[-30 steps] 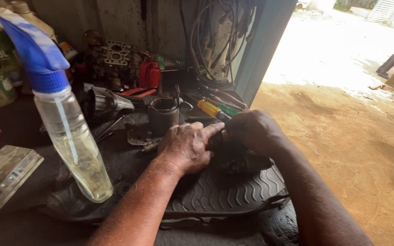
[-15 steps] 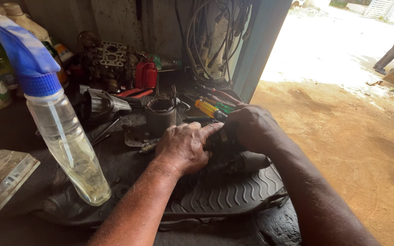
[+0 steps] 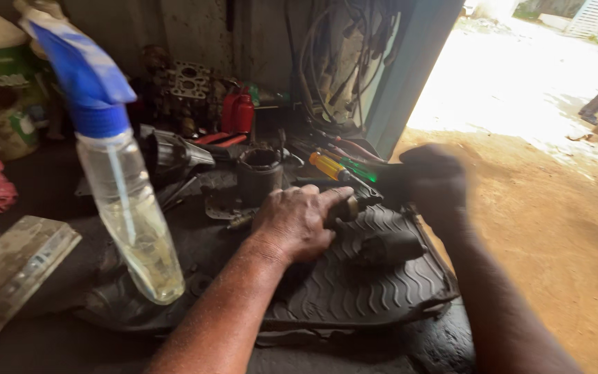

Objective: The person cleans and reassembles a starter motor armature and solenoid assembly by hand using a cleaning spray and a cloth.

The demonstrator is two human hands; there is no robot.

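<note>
Covering the dark workbench (image 3: 29, 332): ribbed rubber mat (image 3: 354, 291), clear spray bottle (image 3: 129, 208) with blue trigger, dark metal cylinder (image 3: 259, 173), yellow-handled screwdriver (image 3: 330, 166); hanging cables (image 3: 327, 62), sunlit dirt yard (image 3: 541, 194) beyond. Left hand (image 3: 295, 221): fingers curled, gripping a dark oily motor part (image 3: 389, 246) lying on the mat. Right hand (image 3: 434, 181): blurred, raised just above the part; finger spread cannot be told.

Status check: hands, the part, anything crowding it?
Left hand gripping dark part on ribbed mat. Right hand blurred, raised above it. Screwdrivers and dark cylinder crowd behind.
</note>
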